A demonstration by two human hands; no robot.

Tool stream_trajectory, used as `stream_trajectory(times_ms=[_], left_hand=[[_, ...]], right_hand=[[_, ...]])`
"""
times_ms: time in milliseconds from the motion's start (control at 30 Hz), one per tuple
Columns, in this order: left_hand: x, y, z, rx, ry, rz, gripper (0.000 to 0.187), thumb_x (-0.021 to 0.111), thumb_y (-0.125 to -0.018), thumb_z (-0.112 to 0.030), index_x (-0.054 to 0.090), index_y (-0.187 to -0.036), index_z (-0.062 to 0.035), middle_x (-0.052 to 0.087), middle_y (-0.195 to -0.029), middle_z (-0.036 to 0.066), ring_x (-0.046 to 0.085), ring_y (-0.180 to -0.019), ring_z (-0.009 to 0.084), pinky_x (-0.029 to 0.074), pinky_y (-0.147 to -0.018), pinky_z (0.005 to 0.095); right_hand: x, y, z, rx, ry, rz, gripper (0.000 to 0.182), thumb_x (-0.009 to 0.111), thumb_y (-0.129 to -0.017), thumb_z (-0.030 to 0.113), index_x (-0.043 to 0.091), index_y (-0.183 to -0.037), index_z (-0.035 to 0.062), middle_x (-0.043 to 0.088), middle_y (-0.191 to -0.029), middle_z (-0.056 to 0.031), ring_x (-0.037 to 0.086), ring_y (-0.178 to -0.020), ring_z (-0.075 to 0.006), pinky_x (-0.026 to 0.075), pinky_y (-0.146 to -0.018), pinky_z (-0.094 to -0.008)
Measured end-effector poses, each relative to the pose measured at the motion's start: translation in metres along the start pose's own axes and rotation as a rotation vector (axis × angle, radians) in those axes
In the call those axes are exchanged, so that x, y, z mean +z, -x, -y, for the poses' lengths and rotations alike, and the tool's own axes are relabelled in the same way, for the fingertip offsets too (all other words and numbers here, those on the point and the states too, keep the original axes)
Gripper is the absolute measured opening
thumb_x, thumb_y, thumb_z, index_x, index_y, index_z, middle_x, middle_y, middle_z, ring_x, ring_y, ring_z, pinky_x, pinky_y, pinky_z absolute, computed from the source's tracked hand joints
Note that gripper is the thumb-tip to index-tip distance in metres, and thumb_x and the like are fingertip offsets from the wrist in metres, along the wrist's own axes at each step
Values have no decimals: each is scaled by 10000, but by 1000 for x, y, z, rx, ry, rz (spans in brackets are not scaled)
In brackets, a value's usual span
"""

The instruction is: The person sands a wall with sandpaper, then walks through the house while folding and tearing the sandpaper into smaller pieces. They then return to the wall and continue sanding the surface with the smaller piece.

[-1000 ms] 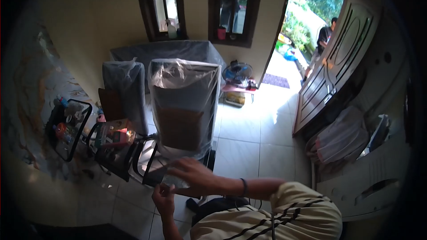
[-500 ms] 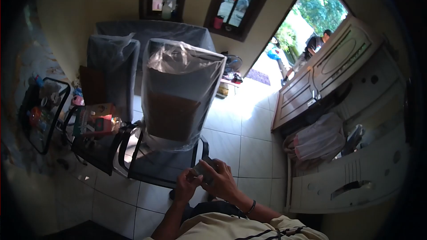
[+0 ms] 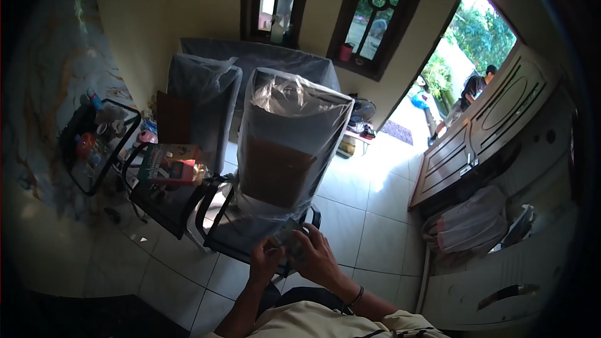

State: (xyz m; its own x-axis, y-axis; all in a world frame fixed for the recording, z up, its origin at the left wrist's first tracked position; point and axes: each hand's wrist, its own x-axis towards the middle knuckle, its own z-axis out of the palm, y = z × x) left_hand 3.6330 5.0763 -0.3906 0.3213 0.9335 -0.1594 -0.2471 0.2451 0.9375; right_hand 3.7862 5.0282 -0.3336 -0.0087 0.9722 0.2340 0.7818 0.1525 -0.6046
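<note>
In front of my body, both hands are closed around a small, flat, greyish thing (image 3: pixel 286 232); its kind I cannot tell. My left hand (image 3: pixel 265 261) pinches its near left edge. My right hand (image 3: pixel 317 259) wraps its right side, fingers bent over it, and a dark band circles that wrist. Just beyond the hands stands a black-framed chair (image 3: pixel 241 238). Clear plastic sheeting (image 3: pixel 294 138) drapes its tall back, and a brown panel shows through.
To the left, a second plastic-covered chair (image 3: pixel 203 106) carries a colourful box (image 3: pixel 172 168) on its seat. A black-rimmed rack (image 3: pixel 134 128) of small items stands farther left. At right, a wooden door (image 3: pixel 482 116) is ajar, with a person (image 3: pixel 477 89) outside. White tiles (image 3: pixel 341 222) cover the floor.
My view has turned left, so the chairs, windows and door appear farther right. Both hands keep hold of the small flat thing, and its top edge now shows more above the fingers.
</note>
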Motion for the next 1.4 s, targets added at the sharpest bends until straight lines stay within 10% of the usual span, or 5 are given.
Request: stream_trajectory(times_ms=[533,1067,1400], left_hand=[[171,89,25,-117,-336,486,130,667,-863,-36,558,-932,-19,635,-878,34,625,-791,90,488,-673,210],[398,278,129,-298,-551,1631,229,679,-875,-81,572,-1025,55,656,-925,121,642,-845,162,528,-762,279],[475,374,202,-558,-541,2069,369,665,-899,-132,522,-1176,65,660,-1015,180,655,-937,207,527,-828,303]], right_hand=[[-107,218,-32,268,240,-486,407,768,-686,175,668,-1070,88,508,-1266,-189,571,-1016,-328,514,-848,-413],[-136,499,11,1156,439,-1102,334,759,-739,199,707,-1055,104,505,-1280,-189,549,-1121,-330,481,-929,-398],[-143,600,5,1350,163,-1749,299,736,-796,170,701,-1060,35,588,-1201,-162,658,-965,-249,535,-806,-329]])
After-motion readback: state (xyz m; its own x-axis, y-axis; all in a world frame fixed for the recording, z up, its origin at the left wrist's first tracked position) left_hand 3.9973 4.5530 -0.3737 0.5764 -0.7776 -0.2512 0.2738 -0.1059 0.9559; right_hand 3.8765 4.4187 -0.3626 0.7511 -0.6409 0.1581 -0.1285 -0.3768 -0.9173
